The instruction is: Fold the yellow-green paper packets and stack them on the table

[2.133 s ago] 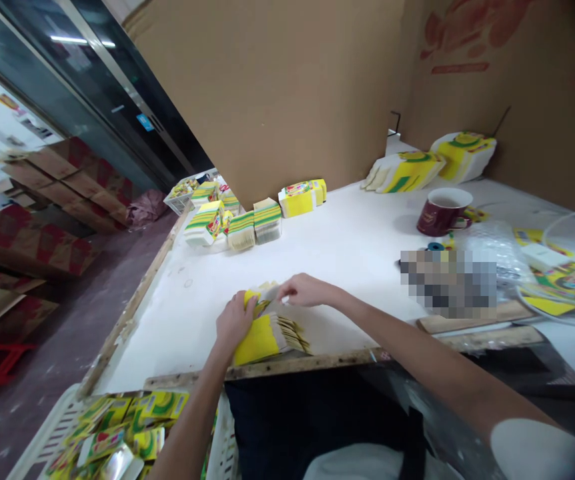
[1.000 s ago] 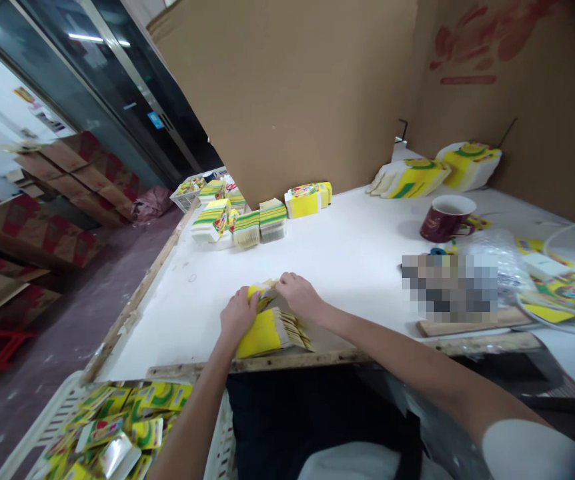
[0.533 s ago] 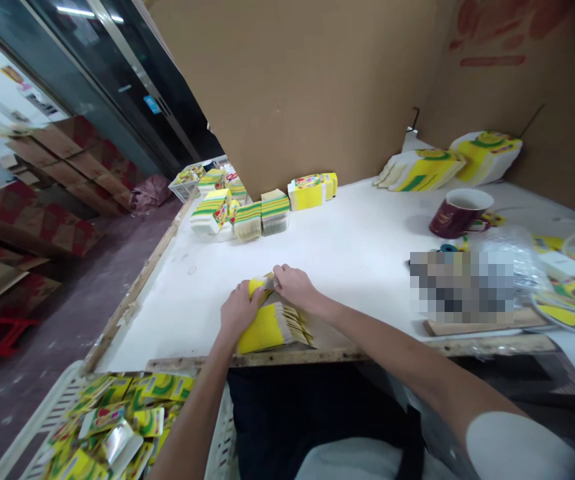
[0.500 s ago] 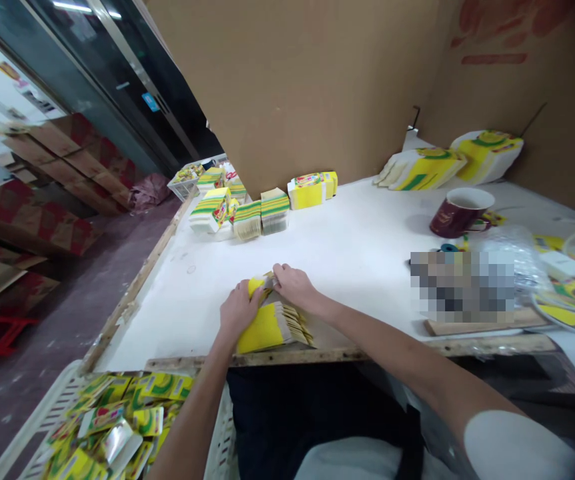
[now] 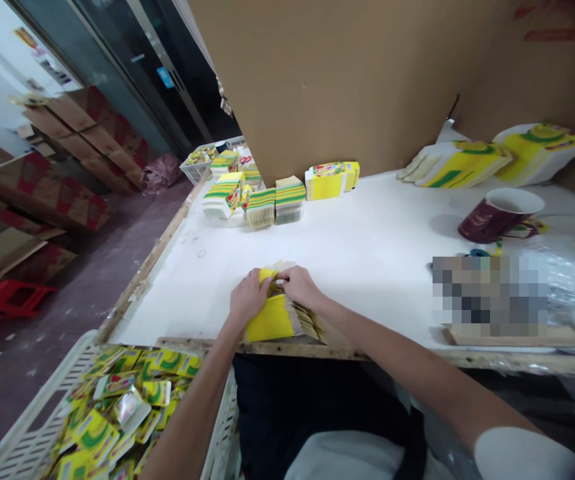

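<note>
Near the table's front edge lies a fanned stack of flat yellow cartons [image 5: 271,320], their pale ends spread toward the right. Just beyond that stack, my left hand [image 5: 249,293] is closed around the left side of a yellow carton [image 5: 267,273]. My right hand [image 5: 298,285] pinches the carton's right end, with the fingertips curled in at its pale flap. Part of the carton is hidden behind my fingers, so I cannot tell how far it is opened.
Bundled yellow-green cartons [image 5: 290,200] stand along the back of the white table [image 5: 382,233]. A maroon mug [image 5: 487,220] and clear plastic wrap [image 5: 560,280] are at the right. Below left, a white crate [image 5: 22,433] holds many yellow packets [image 5: 92,433]. Cardboard panels [image 5: 357,80] rise behind.
The camera view has swung, shifting the table things rightward in the picture. Both hands stay at the yellow carton; my right fingers have curled further in at its end.
</note>
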`<state>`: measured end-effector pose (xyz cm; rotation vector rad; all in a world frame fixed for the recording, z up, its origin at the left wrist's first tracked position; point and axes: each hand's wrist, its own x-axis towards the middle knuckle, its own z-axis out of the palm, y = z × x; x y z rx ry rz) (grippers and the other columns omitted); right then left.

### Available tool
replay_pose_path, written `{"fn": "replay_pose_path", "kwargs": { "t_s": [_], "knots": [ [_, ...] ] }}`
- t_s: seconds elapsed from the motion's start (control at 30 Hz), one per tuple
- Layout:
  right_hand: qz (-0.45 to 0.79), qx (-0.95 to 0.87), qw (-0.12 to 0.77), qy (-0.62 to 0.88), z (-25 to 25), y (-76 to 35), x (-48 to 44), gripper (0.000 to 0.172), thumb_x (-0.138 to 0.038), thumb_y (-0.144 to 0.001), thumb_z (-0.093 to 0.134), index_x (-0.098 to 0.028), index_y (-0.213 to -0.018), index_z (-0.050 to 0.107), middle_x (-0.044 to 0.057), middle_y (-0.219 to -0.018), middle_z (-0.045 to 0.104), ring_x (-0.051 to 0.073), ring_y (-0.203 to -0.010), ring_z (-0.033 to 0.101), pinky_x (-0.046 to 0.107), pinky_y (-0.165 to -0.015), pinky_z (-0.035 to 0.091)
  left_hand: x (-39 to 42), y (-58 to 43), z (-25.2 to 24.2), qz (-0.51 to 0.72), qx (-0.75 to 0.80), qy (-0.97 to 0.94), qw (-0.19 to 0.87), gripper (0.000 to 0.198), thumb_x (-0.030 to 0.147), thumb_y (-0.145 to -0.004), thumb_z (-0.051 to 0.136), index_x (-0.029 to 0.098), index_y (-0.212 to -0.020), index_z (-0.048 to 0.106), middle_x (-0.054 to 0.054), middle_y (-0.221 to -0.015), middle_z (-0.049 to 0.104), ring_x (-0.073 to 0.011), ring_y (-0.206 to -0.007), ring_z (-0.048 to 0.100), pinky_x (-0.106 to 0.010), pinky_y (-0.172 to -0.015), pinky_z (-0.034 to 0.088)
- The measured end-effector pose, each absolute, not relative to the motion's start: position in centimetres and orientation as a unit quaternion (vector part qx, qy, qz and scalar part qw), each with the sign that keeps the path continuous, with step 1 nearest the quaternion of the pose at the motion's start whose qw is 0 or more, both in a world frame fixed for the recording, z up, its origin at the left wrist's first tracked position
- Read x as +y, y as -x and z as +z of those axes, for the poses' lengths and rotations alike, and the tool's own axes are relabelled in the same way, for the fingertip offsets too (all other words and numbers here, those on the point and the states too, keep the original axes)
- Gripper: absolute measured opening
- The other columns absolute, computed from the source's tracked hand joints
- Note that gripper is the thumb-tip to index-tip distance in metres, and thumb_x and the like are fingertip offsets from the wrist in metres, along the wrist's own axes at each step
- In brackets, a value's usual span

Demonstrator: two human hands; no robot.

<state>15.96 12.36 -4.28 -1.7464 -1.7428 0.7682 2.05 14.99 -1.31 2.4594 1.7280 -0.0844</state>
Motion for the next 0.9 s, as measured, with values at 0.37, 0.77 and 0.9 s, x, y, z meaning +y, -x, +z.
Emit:
{"fn": "replay_pose_path", "kwargs": {
  "t_s": [0.37,0.77,0.9],
  "knots": [
    [0.257,-0.658,0.279,0.651,-3.7,-19.1,11.8,0.032,-0.013,-0.075,0.046,-0.016,-0.097,0.068,0.006,-0.091,0.07,0.017,-0.082,0.061,0.025,-0.071,0.041,15.0,-2.4,-1.1,-0.014,0.606,-0.791,0.082,0.042,0.049,-0.089,0.02,0.022,-0.104,0.048,-0.009,-0.108,0.062,-0.0245,-0.098,0.059,-0.034,-0.074,0.042],
    [0.278,-0.749,0.219,0.561,-2.3,-22.5,10.8,0.028,-0.018,-0.08,0.049,-0.018,-0.099,0.07,0.003,-0.085,0.07,0.014,-0.073,0.06,0.022,-0.067,0.041,14.7,-2.8,-1.3,-0.017,0.598,-0.798,0.072,0.04,0.047,-0.09,0.021,0.023,-0.102,0.05,-0.008,-0.103,0.064,-0.0231,-0.096,0.059,-0.032,-0.073,0.041],
    [0.193,-0.737,0.231,0.605,-2.8,-21.3,11.3,0.035,-0.009,-0.081,0.043,-0.02,-0.104,0.066,0.008,-0.105,0.062,0.017,-0.091,0.057,0.025,-0.077,0.039,14.7,-2.8,-1.3,-0.022,0.594,-0.802,0.063,0.041,0.047,-0.09,0.019,0.022,-0.101,0.05,-0.008,-0.101,0.064,-0.0231,-0.094,0.06,-0.031,-0.071,0.042]
  ]
}}
